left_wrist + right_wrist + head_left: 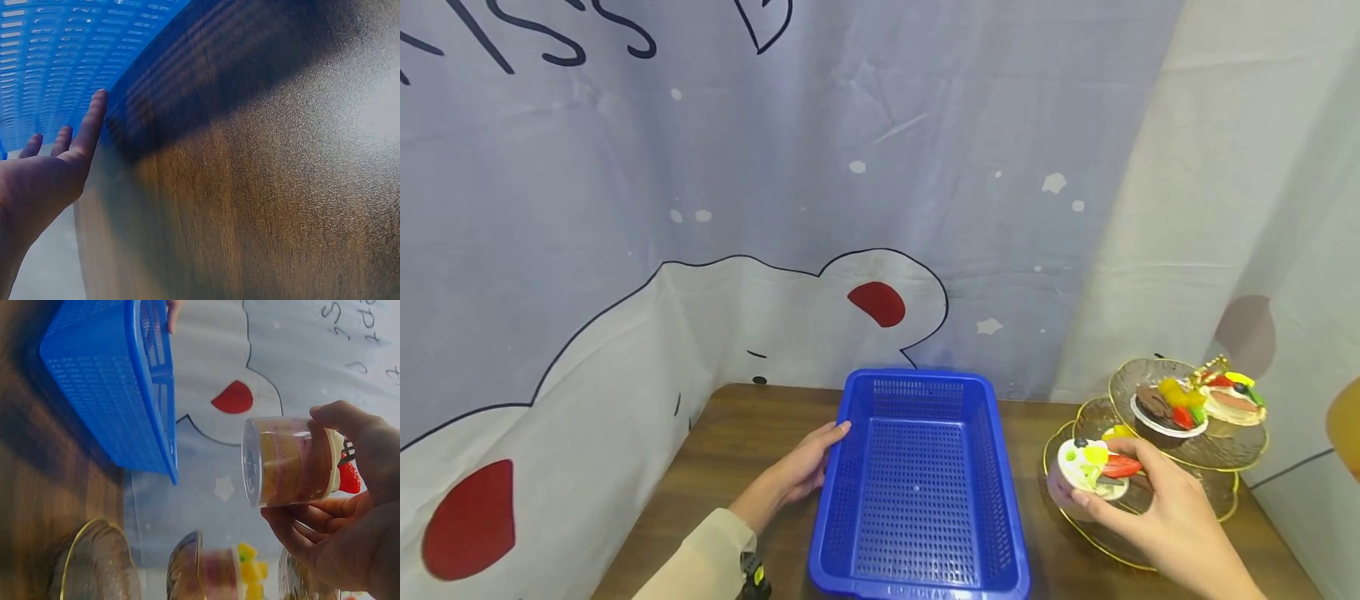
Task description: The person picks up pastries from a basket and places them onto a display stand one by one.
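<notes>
My right hand [1165, 508] pinches a clear cake cup [287, 462] by its top edge, thumb on one side and fingers on the other. Pink and tan layers show through the cup's wall. White cream, a strawberry piece, yellow and green fruit and a dark berry top it. In the head view the cup overlaps the front of a tiered glass stand [1112, 542]. At the left long side of a blue plastic basket [917, 483], my left hand [808, 462] rests against the wall, its fingers [94, 122] straight, one tip at the rim.
On the stand's top tier sit a chocolate fruit cup [1165, 412] and a cream-topped fruit dessert [1232, 396]. Another cup with yellow fruit [250, 572] stands on a lower tier. A printed cloth [925, 208] hangs behind the wooden table [745, 433]. An orange rounded thing [1347, 429] shows at the right edge.
</notes>
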Tool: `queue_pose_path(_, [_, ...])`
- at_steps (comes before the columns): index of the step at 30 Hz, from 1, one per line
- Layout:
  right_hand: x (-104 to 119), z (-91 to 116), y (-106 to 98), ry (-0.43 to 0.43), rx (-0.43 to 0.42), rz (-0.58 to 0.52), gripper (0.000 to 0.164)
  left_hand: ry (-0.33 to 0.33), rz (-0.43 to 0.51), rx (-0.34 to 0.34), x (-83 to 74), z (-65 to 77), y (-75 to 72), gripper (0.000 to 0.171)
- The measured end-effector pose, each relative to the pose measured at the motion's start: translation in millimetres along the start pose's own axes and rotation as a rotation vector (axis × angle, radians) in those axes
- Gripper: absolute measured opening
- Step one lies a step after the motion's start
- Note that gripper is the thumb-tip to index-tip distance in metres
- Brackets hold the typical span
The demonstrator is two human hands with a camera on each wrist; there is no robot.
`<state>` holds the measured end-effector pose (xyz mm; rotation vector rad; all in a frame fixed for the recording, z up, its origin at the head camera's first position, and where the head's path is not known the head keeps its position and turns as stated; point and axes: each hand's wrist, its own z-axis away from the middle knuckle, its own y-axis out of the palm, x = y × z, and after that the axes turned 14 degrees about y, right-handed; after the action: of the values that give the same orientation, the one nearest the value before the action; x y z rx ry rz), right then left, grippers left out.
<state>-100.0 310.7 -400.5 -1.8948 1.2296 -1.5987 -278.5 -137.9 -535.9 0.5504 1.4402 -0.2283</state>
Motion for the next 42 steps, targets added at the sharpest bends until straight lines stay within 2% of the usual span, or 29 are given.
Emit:
queue_pose_path(7, [-25.9,10.1,-10.3,0.068,0.054,0.017,0.064,-0.002,-0.002,0.013,-0.4,0.3,-1.7,0.068])
queue_pose_path(11, [-38.7,14.9,-19.2,0.138,0.081,0.029,0.064,0.006,-0.005,0.017,-1.8,-1.3,-1.3,0.068])
queue_pose_path(24, [-85.8,15.4,-44.4,0.333,0.012,0.161,0.071,0.010,-0.005,0.019,-5.1,-3.8,-0.8,0.068])
queue_pose_path(28, [-93.2,12.9,-47.0,0.398,-0.027,0.138,0.075,0.007,-0.004,0.016,-4.2,-3.4,-1.4,0.068])
queue_pose_path(32, [-96.7,8.4,-49.2,0.447,-0.011,0.116,0.079,0.004,-0.002,0.010,-3.8,-2.5,-1.4,0.068])
queue_pose_path(42, [-102.8,-5.4,-39.3,0.505,-0.013,0.133,0.087,-0.001,0.002,0.007,-2.0,-1.9,-0.8,0.070])
